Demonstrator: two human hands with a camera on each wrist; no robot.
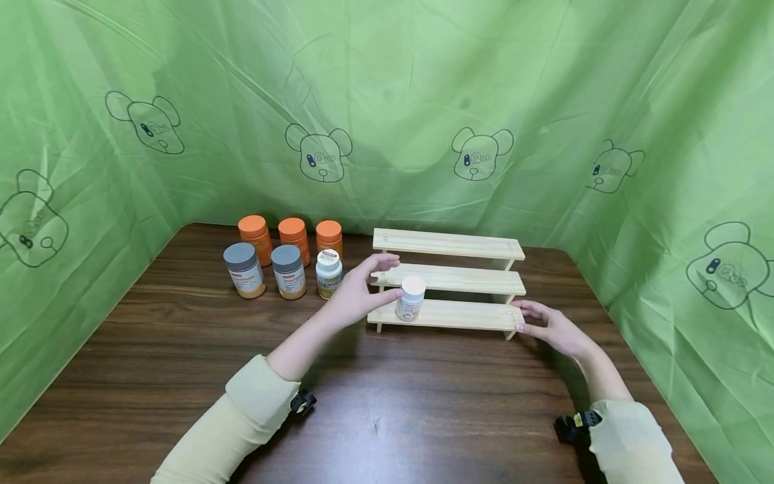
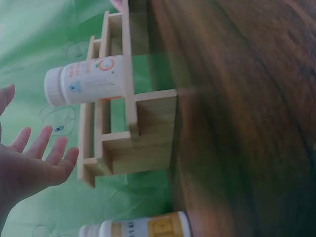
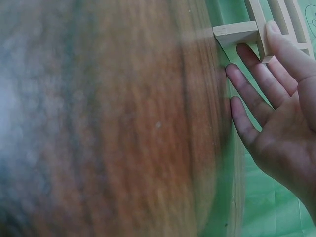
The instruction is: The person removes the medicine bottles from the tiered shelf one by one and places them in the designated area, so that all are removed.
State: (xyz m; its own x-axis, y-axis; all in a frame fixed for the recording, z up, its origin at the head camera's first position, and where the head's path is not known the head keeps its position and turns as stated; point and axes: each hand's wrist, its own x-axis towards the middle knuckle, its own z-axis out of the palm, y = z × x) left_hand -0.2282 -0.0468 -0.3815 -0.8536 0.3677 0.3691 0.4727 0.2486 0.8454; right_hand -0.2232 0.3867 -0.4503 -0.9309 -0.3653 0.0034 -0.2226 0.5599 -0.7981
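A white pill bottle (image 1: pixel 412 299) with a white cap and orange-marked label stands upright on the lowest step of a three-tier wooden display rack (image 1: pixel 459 316). My left hand (image 1: pixel 358 289) is beside it with fingers spread. In the left wrist view, that hand (image 2: pixel 29 165) is apart from the white bottle (image 2: pixel 91 79) and holds nothing. My right hand (image 1: pixel 553 329) is at the rack's right end. In the right wrist view, the thumb of my right hand (image 3: pixel 281 103) lies against the lowest step's end, its index finger on the other side, gripping the rack (image 3: pixel 262 34).
Left of the rack, three orange bottles (image 1: pixel 293 235) form a back row. Before them stand two grey-lidded jars (image 1: pixel 289 272) and a white bottle with a yellow label (image 1: pixel 329 275). Green printed cloth (image 1: pixel 399 81) encloses the brown wooden table (image 1: pixel 375 417) at the back and sides.
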